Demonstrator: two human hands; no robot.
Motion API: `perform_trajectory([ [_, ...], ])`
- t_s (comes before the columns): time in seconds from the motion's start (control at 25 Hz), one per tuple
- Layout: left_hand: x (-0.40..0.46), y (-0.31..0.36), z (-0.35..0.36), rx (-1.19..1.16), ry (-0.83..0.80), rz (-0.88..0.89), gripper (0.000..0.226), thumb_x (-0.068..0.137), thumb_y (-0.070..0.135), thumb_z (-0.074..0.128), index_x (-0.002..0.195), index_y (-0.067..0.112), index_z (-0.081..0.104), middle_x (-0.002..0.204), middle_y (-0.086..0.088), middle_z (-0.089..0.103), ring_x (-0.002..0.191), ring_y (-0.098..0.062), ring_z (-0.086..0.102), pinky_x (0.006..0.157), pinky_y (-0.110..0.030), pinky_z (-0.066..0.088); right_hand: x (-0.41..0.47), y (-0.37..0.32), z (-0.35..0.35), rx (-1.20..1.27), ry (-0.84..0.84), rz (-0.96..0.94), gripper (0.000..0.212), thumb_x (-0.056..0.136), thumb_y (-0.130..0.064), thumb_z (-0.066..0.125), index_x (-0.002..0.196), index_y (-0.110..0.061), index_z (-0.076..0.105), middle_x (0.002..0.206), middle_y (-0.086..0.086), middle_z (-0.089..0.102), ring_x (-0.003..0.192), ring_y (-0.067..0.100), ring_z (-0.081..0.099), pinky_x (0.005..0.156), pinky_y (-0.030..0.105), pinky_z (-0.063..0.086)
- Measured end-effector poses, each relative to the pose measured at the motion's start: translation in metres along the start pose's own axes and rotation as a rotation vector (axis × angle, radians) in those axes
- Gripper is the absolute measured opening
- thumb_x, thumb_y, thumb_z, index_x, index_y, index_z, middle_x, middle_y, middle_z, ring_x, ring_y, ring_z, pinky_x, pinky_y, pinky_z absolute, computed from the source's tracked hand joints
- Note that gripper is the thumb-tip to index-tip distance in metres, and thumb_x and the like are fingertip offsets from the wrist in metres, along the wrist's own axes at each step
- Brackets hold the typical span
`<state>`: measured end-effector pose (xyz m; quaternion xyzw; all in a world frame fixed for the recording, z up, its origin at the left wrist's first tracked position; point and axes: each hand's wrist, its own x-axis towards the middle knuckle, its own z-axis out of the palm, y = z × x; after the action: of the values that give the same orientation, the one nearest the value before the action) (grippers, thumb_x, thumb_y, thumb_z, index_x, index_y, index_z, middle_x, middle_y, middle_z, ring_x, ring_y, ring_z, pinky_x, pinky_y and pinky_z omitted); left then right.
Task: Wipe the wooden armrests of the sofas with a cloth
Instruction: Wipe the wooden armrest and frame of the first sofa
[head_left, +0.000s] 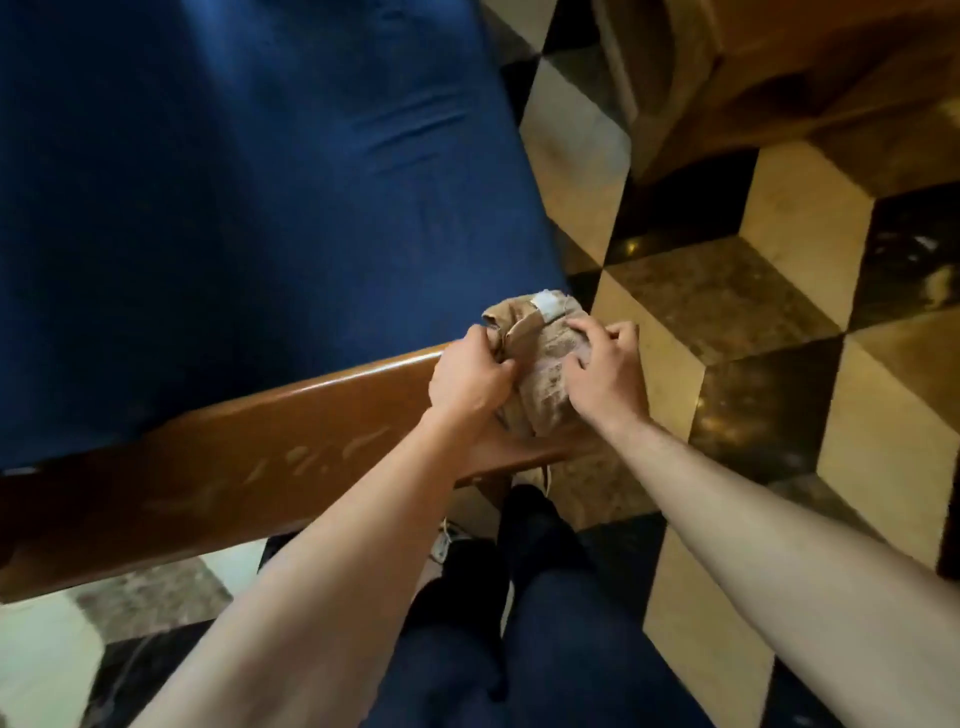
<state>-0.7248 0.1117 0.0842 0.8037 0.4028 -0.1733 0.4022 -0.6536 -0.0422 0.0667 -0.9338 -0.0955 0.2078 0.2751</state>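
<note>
A beige cloth (540, 364) with a white label lies bunched over the right end of the wooden armrest (249, 462), which runs from lower left to the centre. My left hand (470, 379) grips the cloth's left edge with curled fingers. My right hand (602, 371) presses on its right side, fingers bent over the fabric. The armrest end under the cloth is hidden.
The sofa's blue seat cushion (249, 197) fills the upper left beyond the armrest. A tiled floor (737, 322) in black, cream and brown lies to the right. Wooden furniture (800, 78) stands at top right. My legs in dark trousers (540, 623) are below.
</note>
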Motion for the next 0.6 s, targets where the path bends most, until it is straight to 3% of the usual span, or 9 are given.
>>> perform_trajectory([
  [0.08, 0.006, -0.008, 0.008, 0.276, 0.036, -0.032, 0.037, 0.081, 0.033, 0.06, 0.111, 0.012, 0.053, 0.114, -0.014, 0.06, 0.108, -0.037, 0.059, 0.085, -0.044, 0.048, -0.009, 0.013, 0.031, -0.13, -0.006, 0.096, 0.055, 0.089, -0.033, 0.062, 0.144, -0.031, 0.052, 0.147, 0.016, 0.041, 0.132, 0.04, 0.045, 0.108, 0.051, 0.043],
  [0.16, 0.004, -0.016, 0.016, 0.424, 0.159, 0.129, 0.05, 0.079, 0.033, 0.058, 0.125, 0.013, 0.051, 0.124, -0.016, 0.054, 0.113, -0.038, 0.052, 0.09, -0.048, 0.045, -0.015, 0.014, 0.052, -0.313, 0.02, -0.058, 0.062, 0.094, -0.048, 0.053, 0.154, -0.035, 0.042, 0.165, 0.017, 0.028, 0.151, 0.045, 0.025, 0.118, 0.064, 0.024],
  [0.24, 0.009, -0.021, 0.018, 0.474, 0.119, 0.332, 0.059, 0.084, 0.03, 0.051, 0.141, 0.018, 0.047, 0.14, -0.014, 0.05, 0.123, -0.038, 0.048, 0.101, -0.049, 0.041, -0.007, 0.005, 0.062, -0.419, 0.002, -0.201, 0.061, 0.1, -0.058, 0.041, 0.158, -0.038, 0.036, 0.17, 0.012, 0.023, 0.156, 0.046, 0.015, 0.12, 0.069, 0.014],
  [0.32, 0.028, -0.026, 0.013, 0.303, -0.011, 0.319, 0.056, 0.09, 0.026, 0.044, 0.146, 0.022, 0.047, 0.145, -0.013, 0.05, 0.127, -0.036, 0.05, 0.107, -0.045, 0.039, 0.015, -0.005, 0.069, -0.446, -0.02, -0.216, 0.058, 0.099, -0.061, 0.035, 0.15, -0.036, 0.049, 0.163, 0.01, 0.036, 0.151, 0.044, 0.027, 0.117, 0.065, 0.026],
  [0.4, 0.051, -0.034, 0.007, 0.215, -0.057, 0.239, 0.044, 0.1, 0.031, 0.039, 0.142, 0.023, 0.052, 0.138, -0.011, 0.058, 0.125, -0.032, 0.054, 0.103, -0.039, 0.041, 0.039, -0.015, 0.069, -0.456, -0.024, -0.181, 0.062, 0.094, -0.066, 0.031, 0.131, -0.029, 0.065, 0.139, 0.01, 0.056, 0.13, 0.04, 0.046, 0.098, 0.054, 0.044],
  [0.48, 0.068, -0.041, -0.002, 0.241, -0.109, 0.223, 0.043, 0.104, 0.044, 0.033, 0.136, 0.025, 0.055, 0.132, -0.007, 0.065, 0.122, -0.027, 0.057, 0.096, -0.036, 0.041, 0.061, -0.024, 0.067, -0.468, -0.038, -0.132, 0.068, 0.09, -0.071, 0.03, 0.117, -0.025, 0.071, 0.119, 0.011, 0.065, 0.112, 0.039, 0.055, 0.082, 0.046, 0.047],
  [0.6, 0.08, -0.058, -0.016, 0.256, -0.194, 0.176, 0.055, 0.101, 0.062, 0.027, 0.131, 0.027, 0.057, 0.129, -0.005, 0.067, 0.118, -0.028, 0.059, 0.09, -0.034, 0.041, 0.08, -0.024, 0.067, -0.43, -0.122, -0.077, 0.066, 0.086, -0.072, 0.033, 0.114, -0.027, 0.073, 0.114, 0.008, 0.069, 0.108, 0.039, 0.06, 0.076, 0.041, 0.042],
])
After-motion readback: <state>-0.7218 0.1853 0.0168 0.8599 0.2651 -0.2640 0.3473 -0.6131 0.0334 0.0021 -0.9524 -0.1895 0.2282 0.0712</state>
